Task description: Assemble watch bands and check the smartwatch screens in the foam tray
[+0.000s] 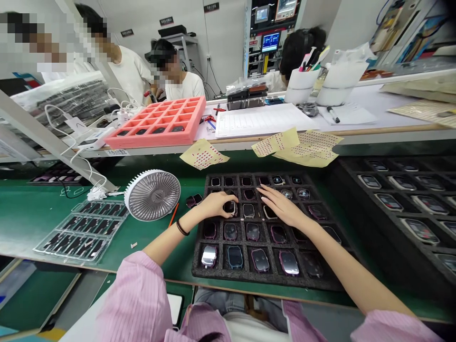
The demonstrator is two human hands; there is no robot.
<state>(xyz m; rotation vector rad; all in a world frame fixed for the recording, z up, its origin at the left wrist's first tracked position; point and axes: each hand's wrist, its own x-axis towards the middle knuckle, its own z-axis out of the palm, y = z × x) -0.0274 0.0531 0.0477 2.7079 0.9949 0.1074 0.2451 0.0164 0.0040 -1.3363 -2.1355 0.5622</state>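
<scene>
A black foam tray [245, 280] lies on the green bench in front of me, its compartments holding several watch cases. My left hand [217, 205] curls over its left part, thumb and fingers round a watch case [230, 207] that sits in or just above its compartment. To the right, my right hand [280, 204] lies palm down over the tray with fingers stretched out, near a watch case [270, 212] partly covered by it. Between the hands a silver-rimmed watch case [248, 210] rests in its own compartment.
Left of the tray stands a round fan [153, 194], with a clear tray of black parts [85, 230] beyond it. Another black foam tray [377, 228] is at the right. A shelf above carries a pink foam tray [156, 122] and papers [263, 121]. Several people are behind it.
</scene>
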